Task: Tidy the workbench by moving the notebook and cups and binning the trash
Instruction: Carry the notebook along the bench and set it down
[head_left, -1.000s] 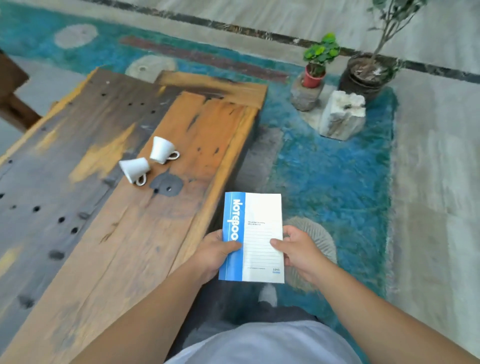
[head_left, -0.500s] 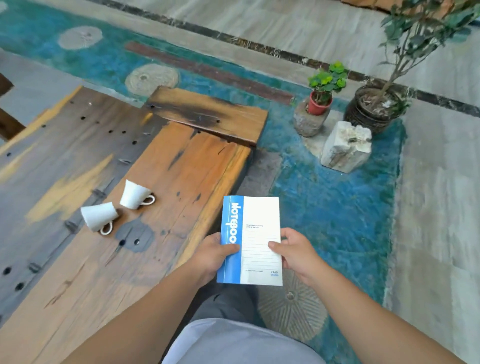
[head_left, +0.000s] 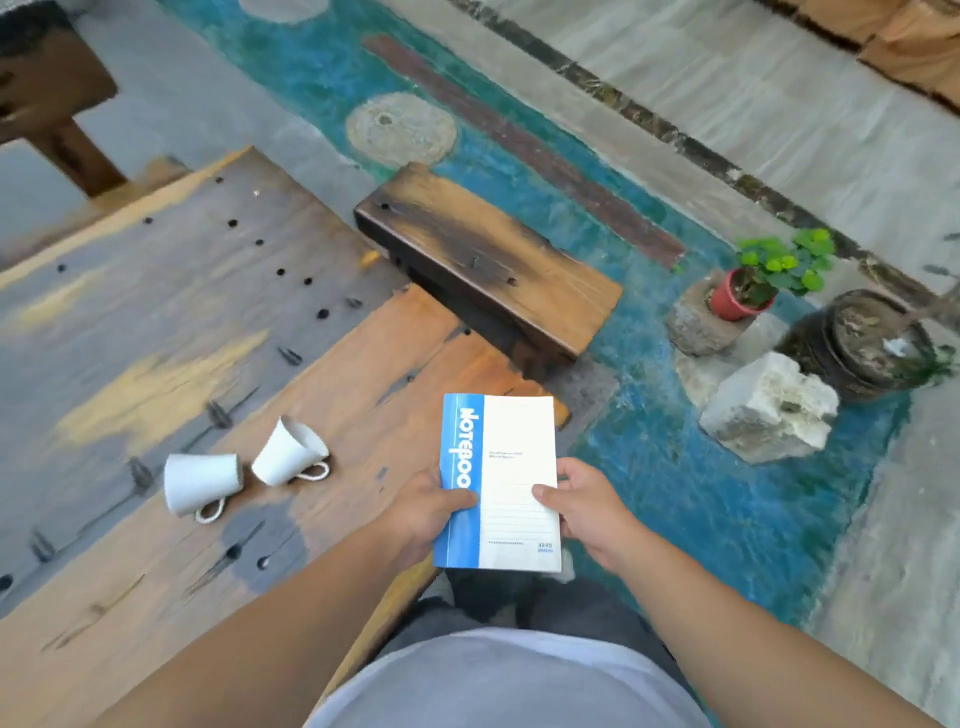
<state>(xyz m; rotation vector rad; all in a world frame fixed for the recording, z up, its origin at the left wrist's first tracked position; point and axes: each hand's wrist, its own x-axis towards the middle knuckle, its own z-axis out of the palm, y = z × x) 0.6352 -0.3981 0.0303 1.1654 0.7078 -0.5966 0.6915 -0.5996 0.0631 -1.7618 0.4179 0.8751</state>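
I hold a white notebook (head_left: 511, 457) with a blue spine strip in both hands, just past the right edge of the wooden workbench (head_left: 156, 332). My left hand (head_left: 423, 512) grips its blue left side, thumb on the cover. My right hand (head_left: 587, 504) grips its right edge. Two white cups lie tipped on their sides on the bench to the left of the notebook: one (head_left: 200, 483) further left, the other (head_left: 288, 452) closer to my left hand. No trash is visible.
A lower dark wooden block (head_left: 488, 260) juts off the bench's far right end. On the blue-painted floor to the right stand a red potted plant (head_left: 748, 291), a white stone (head_left: 769, 410) and a dark planter (head_left: 862, 343). A wooden bench leg (head_left: 57, 104) shows at top left.
The view has swung left and forward: the cups and bench now sit lower and closer. Both hands keep the same grip on the notebook, which has moved over the bench's right edge.
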